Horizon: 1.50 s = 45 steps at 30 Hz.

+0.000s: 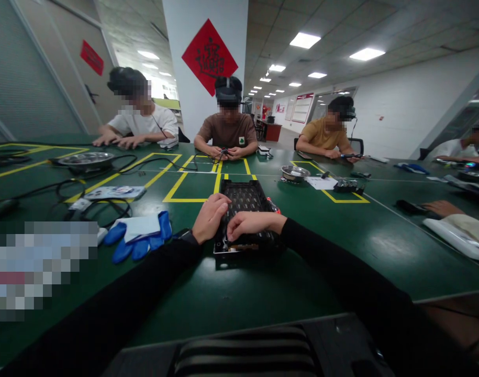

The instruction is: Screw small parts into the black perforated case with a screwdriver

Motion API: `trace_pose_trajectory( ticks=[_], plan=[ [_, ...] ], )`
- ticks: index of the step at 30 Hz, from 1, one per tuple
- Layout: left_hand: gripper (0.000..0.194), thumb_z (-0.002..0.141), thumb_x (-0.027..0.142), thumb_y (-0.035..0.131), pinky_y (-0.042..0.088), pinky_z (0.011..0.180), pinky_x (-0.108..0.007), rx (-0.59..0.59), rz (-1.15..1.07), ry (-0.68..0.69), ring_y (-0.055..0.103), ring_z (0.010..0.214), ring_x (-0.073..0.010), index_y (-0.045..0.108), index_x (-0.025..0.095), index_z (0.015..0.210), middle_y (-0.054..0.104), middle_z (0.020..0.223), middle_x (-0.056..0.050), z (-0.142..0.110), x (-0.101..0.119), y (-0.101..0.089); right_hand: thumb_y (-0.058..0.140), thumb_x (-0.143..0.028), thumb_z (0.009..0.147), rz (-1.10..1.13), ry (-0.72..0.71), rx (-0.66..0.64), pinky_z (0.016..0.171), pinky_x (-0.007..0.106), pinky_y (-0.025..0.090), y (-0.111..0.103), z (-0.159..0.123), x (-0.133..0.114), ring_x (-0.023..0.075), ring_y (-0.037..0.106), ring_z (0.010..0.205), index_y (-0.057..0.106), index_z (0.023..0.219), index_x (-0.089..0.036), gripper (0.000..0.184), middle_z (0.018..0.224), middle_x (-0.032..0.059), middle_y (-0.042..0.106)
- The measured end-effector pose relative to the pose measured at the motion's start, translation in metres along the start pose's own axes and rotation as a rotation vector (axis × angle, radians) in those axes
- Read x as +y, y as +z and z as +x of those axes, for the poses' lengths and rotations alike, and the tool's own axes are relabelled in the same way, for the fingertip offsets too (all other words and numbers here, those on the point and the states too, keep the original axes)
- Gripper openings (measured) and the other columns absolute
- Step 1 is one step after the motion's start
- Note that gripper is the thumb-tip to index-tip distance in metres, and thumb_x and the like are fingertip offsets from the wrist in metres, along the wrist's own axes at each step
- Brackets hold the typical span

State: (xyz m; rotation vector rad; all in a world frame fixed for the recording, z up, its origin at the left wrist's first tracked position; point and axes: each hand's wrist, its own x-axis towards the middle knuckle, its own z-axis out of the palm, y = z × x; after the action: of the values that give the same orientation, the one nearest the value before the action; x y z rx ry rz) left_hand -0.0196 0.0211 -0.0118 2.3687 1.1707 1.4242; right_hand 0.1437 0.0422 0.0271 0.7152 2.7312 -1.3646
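Observation:
A shallow black tray-like case (pixel 247 193) with a patterned inside lies on the green table in front of me. My left hand (pixel 211 217) is closed over its left rim, with the fingers bent along the edge. Across the near part of the case reaches my right hand (pixel 255 224), its fingers curled downward and closed inside. What those fingertips hold, if anything, is hidden. A brownish strip (pixel 243 247) shows along the near edge of the case. Small red items (pixel 274 205) peek out at its right side, partly hidden by my right wrist.
Blue gloves (pixel 141 243) with a pale cloth lie left of my left hand, near black cables (pixel 113 207). A metal bowl (pixel 294 173) stands beyond, right of the case. Several people sit around the table (pixel 360 230), and a co-worker's hand (pixel 441 208) rests at right.

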Motion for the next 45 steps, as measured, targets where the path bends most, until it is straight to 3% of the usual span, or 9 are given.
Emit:
trace_pose_trajectory(
  ticks=[9,22,26,29,32,34,36,40,45],
  plan=[
    [0.042,0.093,0.034,0.021,0.039,0.09,-0.037,-0.022,0.022,0.008,0.05,0.097,-0.0199,0.054,0.018,0.072,0.055,0.097,-0.007,-0.001,0.003,-0.001,0.063,-0.017,0.068,0.078,-0.017,-0.07,0.077,0.023,0.043,0.0,0.004,0.008,0.0111,0.059,0.071,0.07,0.073,-0.013,0.009,0.073,-0.0005,0.068],
    [0.045,0.093,0.036,0.019,0.039,0.09,-0.037,-0.04,0.064,0.001,0.049,0.097,-0.0205,0.054,0.018,0.073,0.055,0.097,-0.008,0.0,0.006,-0.003,0.061,-0.021,0.072,-0.041,-0.024,-0.044,0.074,0.022,0.042,0.005,0.002,0.011,0.0107,0.059,0.071,0.068,0.076,-0.012,0.012,0.075,0.0,0.067],
    [0.045,0.093,0.037,0.019,0.038,0.089,-0.037,-0.043,0.073,0.006,0.048,0.097,-0.0204,0.055,0.018,0.074,0.055,0.098,-0.007,0.0,0.006,-0.004,0.062,-0.024,0.073,-0.073,-0.042,-0.012,0.07,0.022,0.042,0.002,-0.003,0.001,0.0108,0.057,0.069,0.066,0.077,-0.012,0.014,0.074,0.0004,0.065],
    [0.045,0.093,0.037,0.02,0.039,0.088,-0.036,-0.045,0.076,0.003,0.048,0.096,-0.0202,0.057,0.018,0.078,0.055,0.097,-0.007,0.0,0.007,-0.004,0.061,-0.031,0.075,-0.119,-0.126,0.201,0.067,0.023,0.041,-0.01,-0.012,-0.01,0.0109,0.054,0.068,0.064,0.079,-0.012,0.02,0.073,0.0002,0.061],
    [0.045,0.093,0.038,0.019,0.038,0.089,-0.036,-0.042,0.065,-0.004,0.048,0.096,-0.02,0.057,0.018,0.08,0.056,0.097,-0.007,0.0,0.008,-0.004,0.056,-0.033,0.079,-0.179,-0.198,0.708,0.068,0.024,0.04,-0.025,-0.026,-0.005,0.0118,0.051,0.072,0.061,0.086,-0.014,0.021,0.084,0.0023,0.059],
    [0.045,0.093,0.038,0.019,0.038,0.089,-0.036,-0.037,0.056,-0.002,0.048,0.097,-0.0201,0.056,0.018,0.077,0.056,0.098,-0.007,0.0,0.008,-0.003,0.051,-0.029,0.081,-0.249,-0.177,1.08,0.073,0.026,0.041,-0.029,-0.038,0.015,0.0133,0.051,0.079,0.059,0.092,-0.016,0.019,0.095,0.0047,0.057],
    [0.044,0.093,0.038,0.02,0.038,0.089,-0.036,-0.04,0.056,0.003,0.048,0.096,-0.0201,0.055,0.018,0.074,0.056,0.097,-0.007,0.001,0.008,-0.003,0.048,-0.022,0.081,-0.304,-0.078,1.317,0.08,0.029,0.04,-0.029,-0.05,0.045,0.0154,0.05,0.087,0.058,0.089,-0.016,0.015,0.095,0.006,0.055],
    [0.041,0.093,0.037,0.023,0.038,0.09,-0.036,-0.057,0.059,0.008,0.049,0.096,-0.0201,0.052,0.018,0.07,0.056,0.096,-0.007,0.001,0.01,-0.003,0.049,-0.02,0.075,-0.171,0.123,1.193,0.086,0.032,0.04,-0.026,-0.062,0.1,0.0162,0.052,0.088,0.061,0.088,-0.016,0.017,0.093,0.0051,0.058],
    [0.04,0.093,0.035,0.023,0.037,0.09,-0.036,-0.054,0.05,-0.008,0.049,0.097,-0.0199,0.052,0.019,0.071,0.057,0.097,-0.006,0.0,0.012,-0.003,0.053,-0.018,0.069,-0.04,0.225,1.172,0.084,0.031,0.042,-0.033,-0.059,0.119,0.0147,0.054,0.089,0.059,0.094,-0.016,0.026,0.102,0.0054,0.057]
  ],
)
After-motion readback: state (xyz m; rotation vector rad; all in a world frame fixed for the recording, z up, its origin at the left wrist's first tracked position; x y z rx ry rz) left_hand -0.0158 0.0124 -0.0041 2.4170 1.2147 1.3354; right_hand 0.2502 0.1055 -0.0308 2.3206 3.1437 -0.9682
